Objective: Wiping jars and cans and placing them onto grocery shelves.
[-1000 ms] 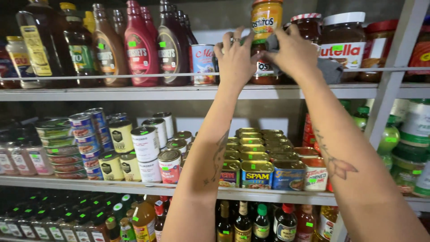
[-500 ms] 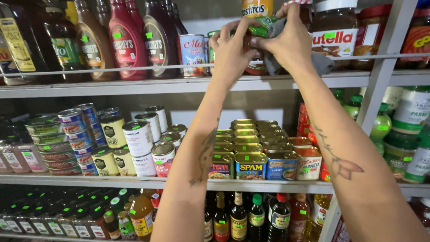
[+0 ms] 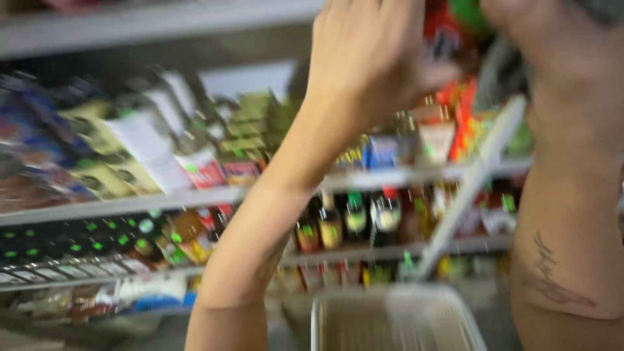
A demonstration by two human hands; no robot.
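Below, a wire basket sits before blurred shelves.

Heavy blur here. Left hand sits high at twelve o'clock, right hand at one o'clock, both raised in front of the packed shelves. At nine o'clock cans crowd the shelf edge to edge, no gap to slip through. At six o'clock bottles line the lower row just as tightly. A slanting white upright cuts across at three o'clock. Open room lies between the forearms, down toward the wire basket at six o'clock.
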